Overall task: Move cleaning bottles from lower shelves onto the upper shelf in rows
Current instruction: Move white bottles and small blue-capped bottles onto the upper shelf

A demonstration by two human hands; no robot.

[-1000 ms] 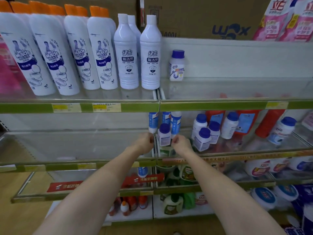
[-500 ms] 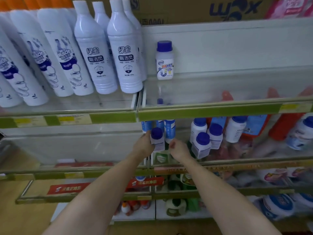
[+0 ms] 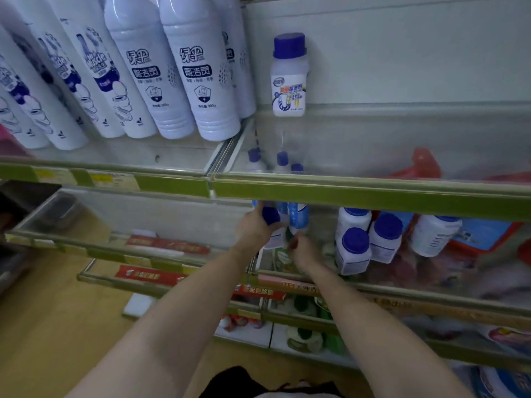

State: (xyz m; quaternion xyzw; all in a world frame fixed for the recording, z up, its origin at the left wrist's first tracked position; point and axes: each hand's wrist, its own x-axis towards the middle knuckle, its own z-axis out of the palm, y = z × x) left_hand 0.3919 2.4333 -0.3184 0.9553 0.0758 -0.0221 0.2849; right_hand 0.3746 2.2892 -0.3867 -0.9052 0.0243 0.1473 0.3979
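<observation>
Red packaging (image 3: 425,165) seen through glass at right; red shelf-edge labels (image 3: 149,275) below; green bottles (image 3: 304,338) on bottom shelf.

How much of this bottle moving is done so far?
Barely started: one small blue-capped bottle stands on the upper shelf. The left hand grips another bottle below; the right hand reaches beside it. Several blue-capped bottles remain on the lower shelf.

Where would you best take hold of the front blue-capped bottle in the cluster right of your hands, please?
Grip the front blue-capped bottle round its white body just under the cap, coming from the open front of the shelf. It stands nearest the edge, other bottles crowd close behind it, and the green shelf rail above probably leaves little room for a top approach.
</observation>
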